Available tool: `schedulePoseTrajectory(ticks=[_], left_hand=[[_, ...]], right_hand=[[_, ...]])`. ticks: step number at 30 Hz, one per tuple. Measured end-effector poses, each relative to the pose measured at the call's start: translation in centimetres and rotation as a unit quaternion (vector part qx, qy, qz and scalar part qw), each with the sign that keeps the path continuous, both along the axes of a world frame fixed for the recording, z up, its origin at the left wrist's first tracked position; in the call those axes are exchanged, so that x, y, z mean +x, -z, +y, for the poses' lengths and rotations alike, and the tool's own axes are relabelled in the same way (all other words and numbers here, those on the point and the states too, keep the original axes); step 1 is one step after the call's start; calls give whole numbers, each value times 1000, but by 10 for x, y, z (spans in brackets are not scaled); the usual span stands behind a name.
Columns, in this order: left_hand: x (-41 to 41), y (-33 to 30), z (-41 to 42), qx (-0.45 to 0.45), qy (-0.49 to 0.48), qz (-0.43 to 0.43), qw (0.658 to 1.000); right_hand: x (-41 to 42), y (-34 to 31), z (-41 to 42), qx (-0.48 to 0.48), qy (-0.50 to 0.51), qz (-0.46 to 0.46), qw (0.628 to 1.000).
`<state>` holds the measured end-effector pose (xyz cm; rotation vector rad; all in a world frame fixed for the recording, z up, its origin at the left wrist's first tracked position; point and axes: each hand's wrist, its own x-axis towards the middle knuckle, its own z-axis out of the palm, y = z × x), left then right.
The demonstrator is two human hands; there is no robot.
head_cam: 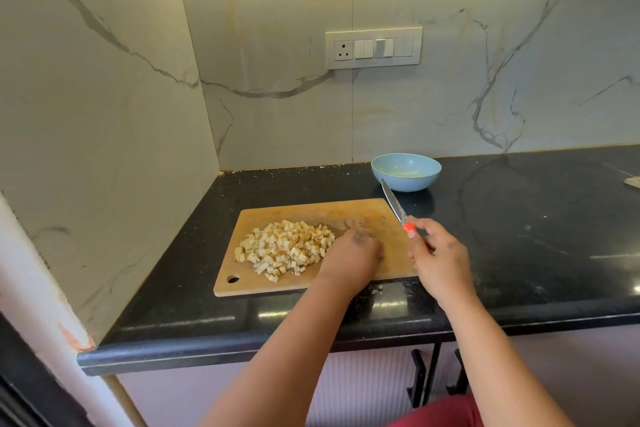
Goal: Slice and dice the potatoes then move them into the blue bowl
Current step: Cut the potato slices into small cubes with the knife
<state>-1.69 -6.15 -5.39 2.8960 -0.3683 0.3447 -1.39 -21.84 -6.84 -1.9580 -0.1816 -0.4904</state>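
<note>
- Head view: the diced potatoes lie heaped on the left half of the wooden cutting board, which sits on the black counter. The blue bowl stands beyond the board's far right corner and looks empty.
- Left hand rests on the board against the right edge of the heap, knuckles up; whether its fingers curl round any cubes is hidden, so I cannot tell its grip.
- Right hand has its grip clamped on the knife at the red handle, with the blade pointing toward the bowl.
- Handling, as I judge it: the cubes are light, firm, damp, and loose, so they scatter easily. Pinching singles is slow; better to scoop with a cupped palm, use the blade's flat as a backstop, or lift the stiff board by its edge and slide the heap in.
</note>
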Motion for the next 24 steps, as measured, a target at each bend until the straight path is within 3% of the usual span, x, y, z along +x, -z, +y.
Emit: schedulePoseTrajectory(ticks=[6,10,16,21,24], left_hand=[[10,-17,20,101,-107,-56,988],[7,-25,30,-1,-90,-124,988],[4,-19,28,-71,-109,-157,979],[3,-14,20,-73,-111,-181,974],[-2,-13,23,-99,-94,-218,966]], right_hand=[[1,0,-8,1,10,-6,1000],[12,-4,-40,-31,84,8,996],[17,4,-53,-284,127,2,950],[13,1,-50,-300,160,26,940],[9,-2,-48,-307,177,-8,935]])
